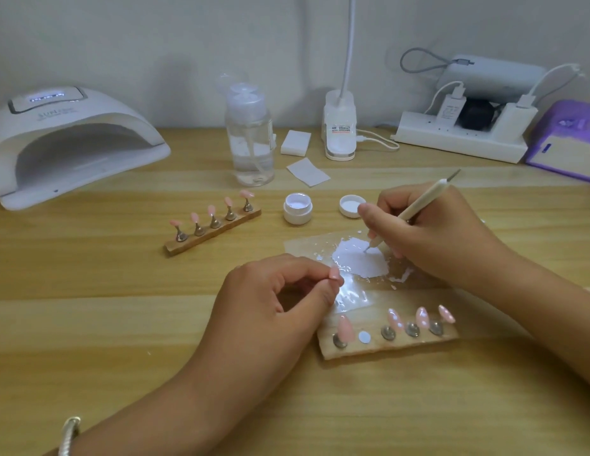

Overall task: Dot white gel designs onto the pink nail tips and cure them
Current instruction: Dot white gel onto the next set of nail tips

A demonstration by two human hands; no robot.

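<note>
My right hand (432,232) grips a white dotting pen (418,205); its tip touches a puddle of white gel (359,263) on a clear palette sheet (307,246). My left hand (274,297) pinches a pink nail tip (334,273) between thumb and forefinger, just left of the puddle. In front of me lies a wooden holder (386,348) with several pink tips (422,316), some bearing white dots, and one bare slot (364,337). A second holder (214,233) with several plain pink tips sits farther left. The open gel jar (297,209) and its lid (351,205) stand behind the palette.
A white curing lamp (66,143) with its display lit stands at the back left. A clear pump bottle (249,136), wipe pads (295,143), a desk lamp base (339,130), a power strip (458,139) and a purple box (567,143) line the back of the wooden table.
</note>
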